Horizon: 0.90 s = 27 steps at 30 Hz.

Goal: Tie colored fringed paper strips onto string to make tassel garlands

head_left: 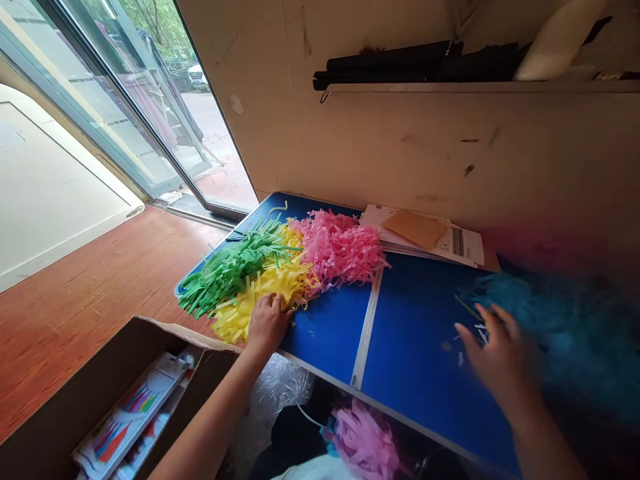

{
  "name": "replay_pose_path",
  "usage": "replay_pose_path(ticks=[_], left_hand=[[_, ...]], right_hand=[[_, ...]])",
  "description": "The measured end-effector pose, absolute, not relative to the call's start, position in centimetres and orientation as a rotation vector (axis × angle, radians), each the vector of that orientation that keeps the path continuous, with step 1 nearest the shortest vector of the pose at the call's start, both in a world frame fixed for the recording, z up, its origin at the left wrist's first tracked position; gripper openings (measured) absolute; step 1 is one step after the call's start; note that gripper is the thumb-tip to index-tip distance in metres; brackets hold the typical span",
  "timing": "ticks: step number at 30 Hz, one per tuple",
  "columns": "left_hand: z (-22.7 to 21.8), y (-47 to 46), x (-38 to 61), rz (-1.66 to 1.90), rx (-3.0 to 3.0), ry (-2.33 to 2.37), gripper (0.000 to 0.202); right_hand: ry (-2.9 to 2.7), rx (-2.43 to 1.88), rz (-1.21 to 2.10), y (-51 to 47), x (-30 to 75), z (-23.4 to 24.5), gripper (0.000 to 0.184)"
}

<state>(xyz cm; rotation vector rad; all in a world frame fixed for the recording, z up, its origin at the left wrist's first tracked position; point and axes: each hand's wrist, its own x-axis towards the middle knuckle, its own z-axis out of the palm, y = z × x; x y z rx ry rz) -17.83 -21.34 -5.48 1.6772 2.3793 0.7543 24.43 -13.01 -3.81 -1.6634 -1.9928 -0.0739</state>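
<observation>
My left hand (267,325) rests on the near edge of a pile of yellow shredded paper strips (260,287), and its fingers hide what they press on. A pile of green strips (233,270) lies beside the yellow, with pink strips (340,247) beyond it. All three lie on a blue tabletop (325,320). My right hand (493,350) is blurred, with its fingers spread, and hovers over the blue surface. It is next to a blurred mass of teal strips (560,320). A few loose white scraps (475,333) lie by its fingertips.
Papers and a tan envelope (415,230) lie against the wall at the table's back. A metal seam (367,327) crosses the tabletop. Below the near edge are a cardboard box (130,400) holding printed sheets, clear plastic, and pink strips. A wooden floor and glass door lie left.
</observation>
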Motion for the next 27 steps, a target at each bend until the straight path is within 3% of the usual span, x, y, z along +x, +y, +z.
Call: replay_pose_path(ticks=[7,10,13,16,21,24,27], left_hand=[[-7.1,-22.6,-21.1,0.821,1.500,2.401,0.015],[-6.8,-21.9,-22.6,0.907,1.387,2.359,0.024],[-6.4,-21.2,-23.9,0.979,1.284,2.281,0.041],[-5.5,-20.9,-24.2,1.019,1.249,2.247,0.048],[-3.9,-21.2,-23.4,0.979,1.383,2.421,0.030],[-2.4,-21.4,-23.8,0.871,1.454,2.544,0.015],[1.0,-20.8,-25.1,0.859,1.404,2.676,0.020]], right_hand=[[-2.227,-1.106,0.214,-15.0,14.0,-3.1,0.028],[-2.355,-0.846,0.472,-16.4,8.5,-2.5,0.017],[-2.422,-0.576,0.650,-17.3,2.5,-2.7,0.021],[-2.548,-0.374,0.624,-17.1,-2.9,-3.7,0.037],[-2.767,-0.616,0.448,-16.1,-7.4,-5.5,0.059],[-2.827,-0.613,0.381,-16.3,-7.7,-6.1,0.056],[-2.887,-0.667,0.372,-16.7,-7.7,-6.6,0.053]])
